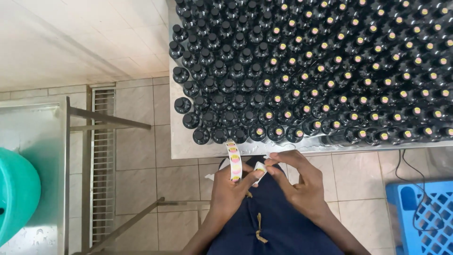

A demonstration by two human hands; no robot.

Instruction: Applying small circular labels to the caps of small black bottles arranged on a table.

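Note:
My left hand [230,189] holds a strip of round coloured stickers [234,162] on white backing, which rises upright from my fingers. My right hand [295,178] pinches the end of the backing paper [260,170] right beside the left hand. Both hands hover just in front of a steel table [181,141] packed with several rows of dark bottles [302,71] with black caps. Many caps on the right carry a small round sticker; the caps on the left side [212,66] are bare.
A second steel table [37,137] stands at the left with a green tub [16,189] on it. A floor drain grate [103,165] runs beside it. A blue plastic crate [424,217] with a black cable sits at the lower right. The floor is tiled.

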